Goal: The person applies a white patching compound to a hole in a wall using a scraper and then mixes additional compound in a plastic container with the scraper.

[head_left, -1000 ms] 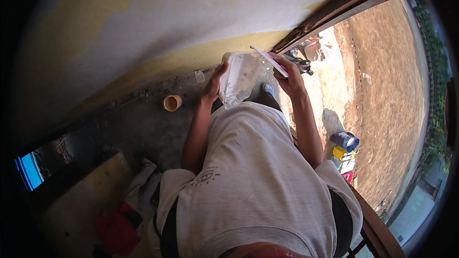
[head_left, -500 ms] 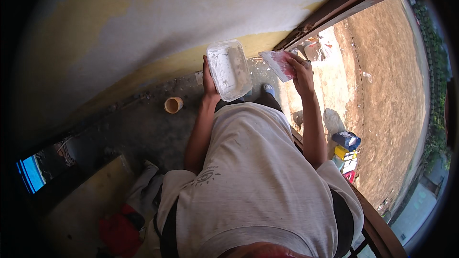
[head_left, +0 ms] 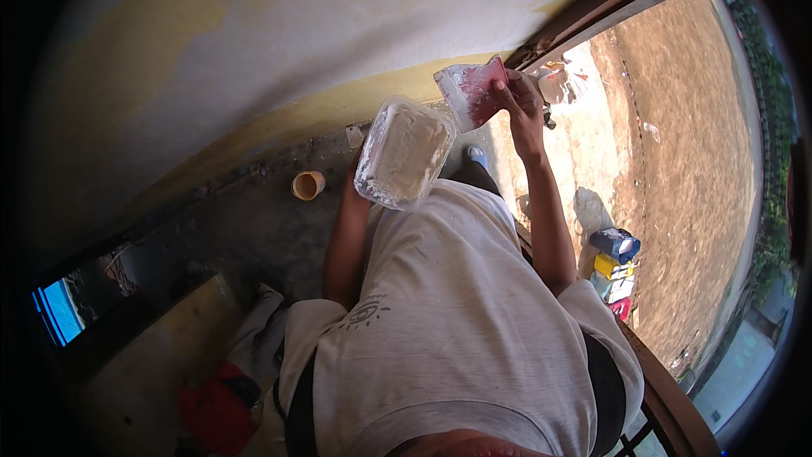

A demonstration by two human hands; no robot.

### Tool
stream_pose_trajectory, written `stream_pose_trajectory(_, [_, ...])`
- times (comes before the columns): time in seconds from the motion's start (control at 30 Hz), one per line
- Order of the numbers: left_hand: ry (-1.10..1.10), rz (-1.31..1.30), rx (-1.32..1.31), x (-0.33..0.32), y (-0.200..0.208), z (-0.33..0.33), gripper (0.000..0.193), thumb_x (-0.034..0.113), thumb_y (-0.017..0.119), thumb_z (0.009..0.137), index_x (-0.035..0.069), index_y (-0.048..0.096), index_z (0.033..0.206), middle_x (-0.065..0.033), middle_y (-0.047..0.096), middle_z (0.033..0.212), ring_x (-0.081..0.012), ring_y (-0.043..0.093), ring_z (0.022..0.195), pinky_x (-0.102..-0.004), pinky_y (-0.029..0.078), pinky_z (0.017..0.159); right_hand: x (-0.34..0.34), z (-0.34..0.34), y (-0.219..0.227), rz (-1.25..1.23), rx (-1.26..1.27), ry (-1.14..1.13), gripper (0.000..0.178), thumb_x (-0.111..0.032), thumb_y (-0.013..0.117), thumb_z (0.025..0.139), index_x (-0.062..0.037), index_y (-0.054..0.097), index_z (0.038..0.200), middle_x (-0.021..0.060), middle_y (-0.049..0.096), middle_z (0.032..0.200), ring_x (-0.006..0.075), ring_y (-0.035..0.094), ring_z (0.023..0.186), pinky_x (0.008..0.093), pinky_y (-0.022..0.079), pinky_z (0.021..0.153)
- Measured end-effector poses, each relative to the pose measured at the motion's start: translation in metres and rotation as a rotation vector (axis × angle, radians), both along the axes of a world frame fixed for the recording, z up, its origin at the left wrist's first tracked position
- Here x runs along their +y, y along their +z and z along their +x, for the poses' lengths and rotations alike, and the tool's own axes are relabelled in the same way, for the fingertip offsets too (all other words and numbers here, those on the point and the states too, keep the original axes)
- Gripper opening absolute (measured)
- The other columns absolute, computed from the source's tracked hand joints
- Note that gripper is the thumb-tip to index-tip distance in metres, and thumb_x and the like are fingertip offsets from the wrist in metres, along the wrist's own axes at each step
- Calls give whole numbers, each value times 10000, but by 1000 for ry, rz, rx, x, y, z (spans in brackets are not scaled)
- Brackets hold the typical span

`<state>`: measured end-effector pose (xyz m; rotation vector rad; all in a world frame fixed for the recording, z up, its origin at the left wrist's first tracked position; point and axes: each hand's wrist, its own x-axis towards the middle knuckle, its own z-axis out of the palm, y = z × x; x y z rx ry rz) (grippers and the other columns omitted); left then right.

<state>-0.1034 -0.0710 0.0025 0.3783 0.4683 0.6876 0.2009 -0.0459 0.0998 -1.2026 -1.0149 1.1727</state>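
Left hand (head_left: 354,171) is holding the clear tub (head_left: 404,154) out in front of the belly. The tub is sitting just to the right of that hand and hiding most of it, so I can't tell how far the fingers are wrapping round. White smears are showing along the tub's sides.

Right hand (head_left: 523,100) is closing on a red scraper (head_left: 475,91) up and to the right of the tub, thumb pressing on the face we're seeing. The scraper is sticking out leftward from that hand, white gunk covering much of it. Its lower corner is hanging right by the tub's edge; can't tell if they're touching.

Elsewhere, a small cup (head_left: 308,185) is lying left of the tub on the floor, a foot (head_left: 477,156) is poking out right of it, and the patchy wall (head_left: 338,42) is rising beyond it.
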Motion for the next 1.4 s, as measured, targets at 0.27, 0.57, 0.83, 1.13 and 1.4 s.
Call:
stream_pose_trajectory(0.27, [15, -122, 40, 6, -31, -1, 720, 599, 380, 1060, 47, 437, 1519, -148, 580, 1441, -308, 625, 1255, -486, 537, 1058, 15, 36, -28, -112, 30, 302, 199, -220, 662, 1027, -34, 695, 1091, -21, 679, 921, 62, 577, 843, 255, 460, 795])
stream_pose_trajectory(0.57, [114, -91, -75, 11, -7, -7, 723, 608, 377, 1058, 55, 437, 1520, -142, 582, 1439, -304, 627, 1253, -488, 539, 1055, -8, 37, -51, -143, 659, 17, 387, -168, 504, 1088, 10, 521, 1432, 66, 647, 1303, 130, 621, 1168, 290, 480, 1016])
stream_pose_trajectory(0.83, [154, -99, -175, 7, -1, 6, 726, 616, 374, 1056, 62, 437, 1521, -137, 584, 1437, -300, 629, 1251, -490, 541, 1053, -9, 11, -115, -233, 815, -527, 184, -196, 605, 1050, -53, 675, 1142, 24, 716, 987, 120, 685, 870, 256, 562, 734])
stream_pose_trajectory(1.13, [199, -81, -226, 10, 7, 25, 730, 625, 371, 1053, 70, 438, 1522, -132, 586, 1435, -296, 631, 1249, -491, 543, 1050, 1, 8, -51, -37, -279, -236, 211, -158, 664, 1005, 17, 662, 1123, 59, 712, 945, 110, 647, 863, 292, 532, 789])
stream_pose_trajectory(1.4, [243, -41, -230, 22, 21, 61, 733, 633, 368, 1051, 76, 438, 1523, -127, 588, 1433, -292, 632, 1247, -493, 544, 1047, -3, 34, -21, 11, -206, -182, 229, -182, 596, 1043, 21, 589, 1148, 57, 667, 954, 133, 598, 797, 300, 486, 702])
